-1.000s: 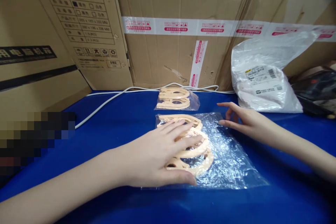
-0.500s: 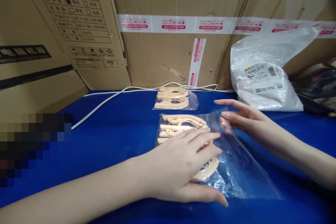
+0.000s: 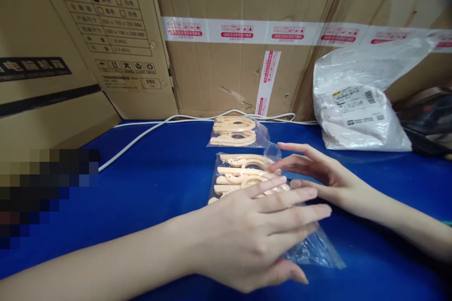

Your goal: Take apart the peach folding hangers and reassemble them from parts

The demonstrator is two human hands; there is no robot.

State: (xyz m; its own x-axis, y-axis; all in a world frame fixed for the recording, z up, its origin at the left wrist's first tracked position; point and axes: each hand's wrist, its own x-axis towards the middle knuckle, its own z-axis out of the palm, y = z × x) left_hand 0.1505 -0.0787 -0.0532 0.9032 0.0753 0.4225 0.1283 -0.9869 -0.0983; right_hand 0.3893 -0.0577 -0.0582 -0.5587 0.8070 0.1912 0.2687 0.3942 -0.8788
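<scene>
A clear plastic bag (image 3: pixel 319 250) lies on the blue table, with several cream plastic pieces (image 3: pixel 243 171) inside that look like folding hangers. My left hand (image 3: pixel 254 225) is over the near part of the bag, palm down with fingers spread, hiding much of it. At the bag's far right side is my right hand (image 3: pixel 318 167), its fingers and thumb apart. Its fingertips touch the film where the bag's loose side is turned over toward the pieces. Just behind lies a smaller clear bag (image 3: pixel 263 137) with similar cream pieces (image 3: pixel 233 130).
A white cable (image 3: pixel 137 143) runs along the back of the blue table (image 3: pixel 151 202). Cardboard boxes (image 3: pixel 212 75) stand behind and to the left. At the back right sits a white plastic parcel (image 3: pixel 363 117), with a dark object (image 3: pixel 427 117) beyond it.
My right hand has moved left, turning the bag's loose side over toward the pieces. My left hand has shifted slightly right, its fingers reaching farther over the film.
</scene>
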